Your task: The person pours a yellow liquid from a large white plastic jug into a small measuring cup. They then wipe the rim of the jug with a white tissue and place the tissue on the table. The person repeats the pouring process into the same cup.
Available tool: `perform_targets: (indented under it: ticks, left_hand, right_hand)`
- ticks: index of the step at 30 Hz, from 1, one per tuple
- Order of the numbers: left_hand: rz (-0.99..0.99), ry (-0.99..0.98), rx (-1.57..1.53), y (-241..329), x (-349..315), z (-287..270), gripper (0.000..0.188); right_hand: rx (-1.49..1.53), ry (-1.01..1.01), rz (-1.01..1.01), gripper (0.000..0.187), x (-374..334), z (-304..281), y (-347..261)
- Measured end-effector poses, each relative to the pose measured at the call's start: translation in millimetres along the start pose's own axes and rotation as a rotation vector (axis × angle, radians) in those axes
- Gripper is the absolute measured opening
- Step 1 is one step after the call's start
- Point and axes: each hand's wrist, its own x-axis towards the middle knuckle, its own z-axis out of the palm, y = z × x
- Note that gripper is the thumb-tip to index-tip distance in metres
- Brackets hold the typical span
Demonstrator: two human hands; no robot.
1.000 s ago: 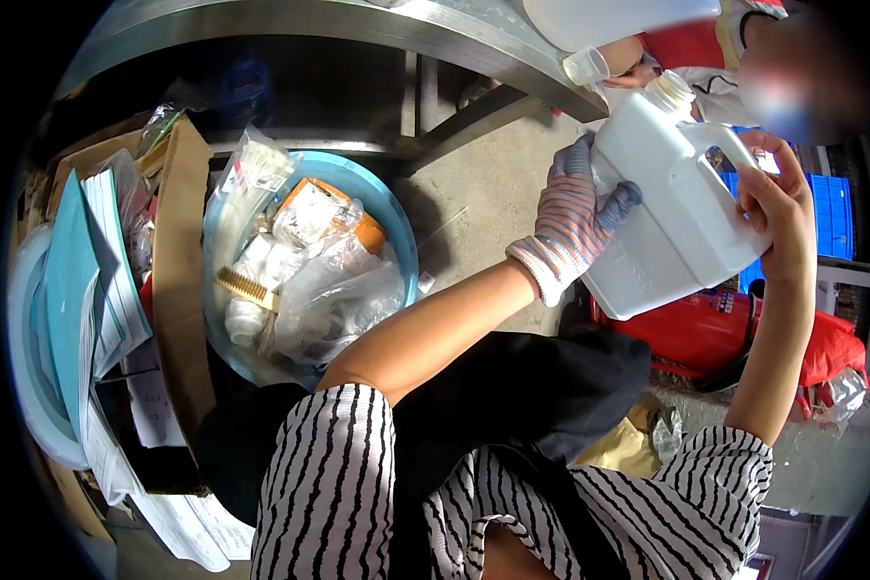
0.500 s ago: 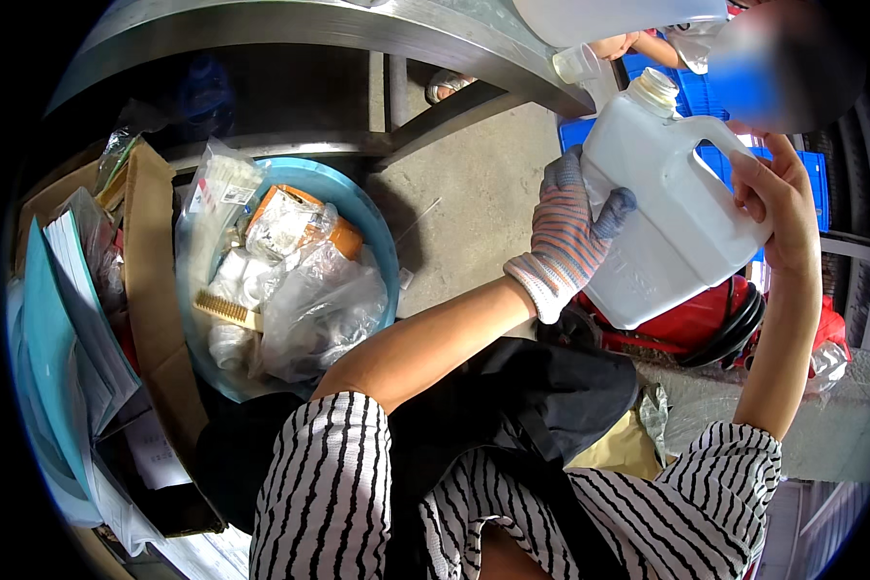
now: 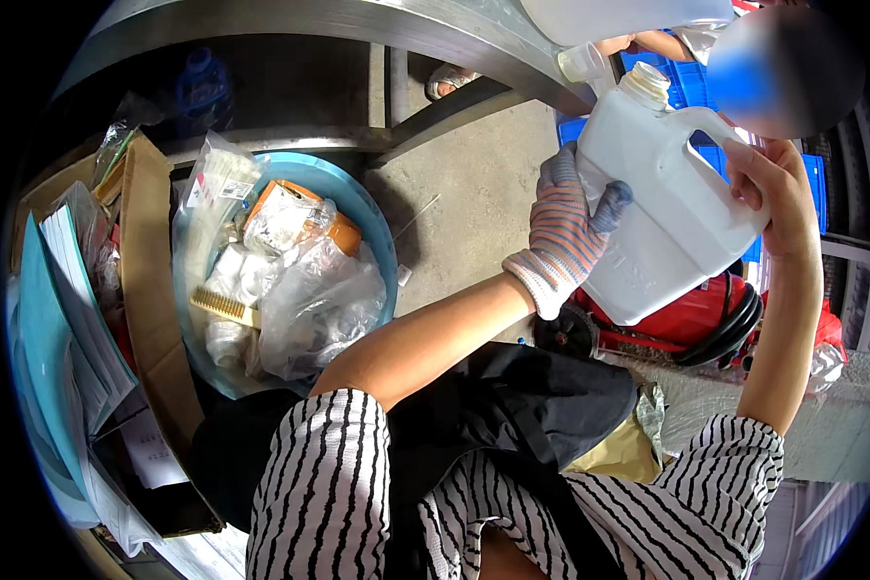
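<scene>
A white plastic jug [image 3: 652, 208] with a built-in handle is held up tilted in front of me at the right, its threaded neck [image 3: 648, 82] uncapped. My left hand [image 3: 572, 217], in a striped knit glove with grey-blue fingertips, holds the jug's left side, thumb across its face. Bare, my right hand [image 3: 775, 188] grips the jug at its right side beside the handle, fingers curled and partly hidden.
A blue tub [image 3: 387, 232] of plastic bags, bottles and a brush [image 3: 224, 307] stands left, beside a cardboard box [image 3: 159, 290] of folders. A metal table [image 3: 358, 21] crosses the top. Red equipment with black hose [image 3: 735, 327] lies behind the jug. Another person [image 3: 652, 43] is at upper right.
The jug has shifted very slightly left, both hands staying on it. My right hand's fingers have curled in a little more. The view has moved slightly.
</scene>
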Motion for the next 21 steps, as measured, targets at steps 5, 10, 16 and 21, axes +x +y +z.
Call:
perform_targets:
  ticks: [5, 10, 16, 21]
  left_hand:
    - [-0.011, -0.002, 0.008, 2.2, 0.6, -1.0, 0.085]
    - [-0.037, -0.003, 0.017, 2.5, -0.2, -3.0, 0.085]
    - [-0.073, 0.002, 0.038, 2.5, -1.8, -4.6, 0.078]
    - [-0.076, 0.013, 0.02, 0.2, -3.5, -2.0, 0.079]
  right_hand:
    - [-0.043, -0.017, 0.008, 0.032, 4.0, -0.7, -2.3]
    - [-0.059, -0.031, 0.018, 0.032, 7.1, 2.2, -7.5]
    - [-0.073, -0.031, 0.038, 0.031, 9.7, 6.8, -10.9]
    - [-0.097, -0.026, 0.038, 0.031, 10.4, 7.2, -12.1]
